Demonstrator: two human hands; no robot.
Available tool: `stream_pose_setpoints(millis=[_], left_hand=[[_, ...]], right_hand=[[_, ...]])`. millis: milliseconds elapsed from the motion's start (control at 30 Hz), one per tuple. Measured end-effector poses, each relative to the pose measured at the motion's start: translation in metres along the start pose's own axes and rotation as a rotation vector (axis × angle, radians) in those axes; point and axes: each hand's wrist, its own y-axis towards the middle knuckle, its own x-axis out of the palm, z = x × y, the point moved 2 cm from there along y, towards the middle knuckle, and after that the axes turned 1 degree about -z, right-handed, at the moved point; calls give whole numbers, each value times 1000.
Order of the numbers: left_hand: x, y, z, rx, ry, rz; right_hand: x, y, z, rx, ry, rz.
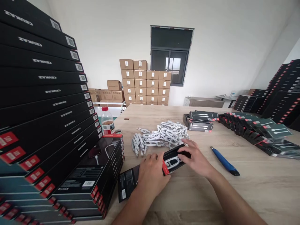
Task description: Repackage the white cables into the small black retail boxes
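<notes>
An opened black box with red edging lies at an angle on the table before me, its printed cover folded out to the lower left. Inside it rests a coiled white cable. My left hand grips the near end of the box, fingers curled over the cover and its red edge. At the far end, my right hand holds the box with fingers bent around it, the thumb close to the cable. Just beyond the box is a heap of coiled white cables.
Tall stacks of black boxes rise close on my left. A blue utility knife lies right of my hands. Boxes and a slanted row of packages sit at the right. A red-capped bottle stands behind the left stack.
</notes>
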Motion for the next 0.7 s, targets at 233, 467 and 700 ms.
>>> stream_pose_setpoints(millis=[233,467,700], left_hand=[[1,1,0,-13,-8,-100],[2,0,1,-30,-40,-173],[-3,2,3,-31,-98,-98]], right_hand=[[-5,0,6,-61,28,-101],[-22,10,48,240,93,385],[-14,12,53,215,97,388]])
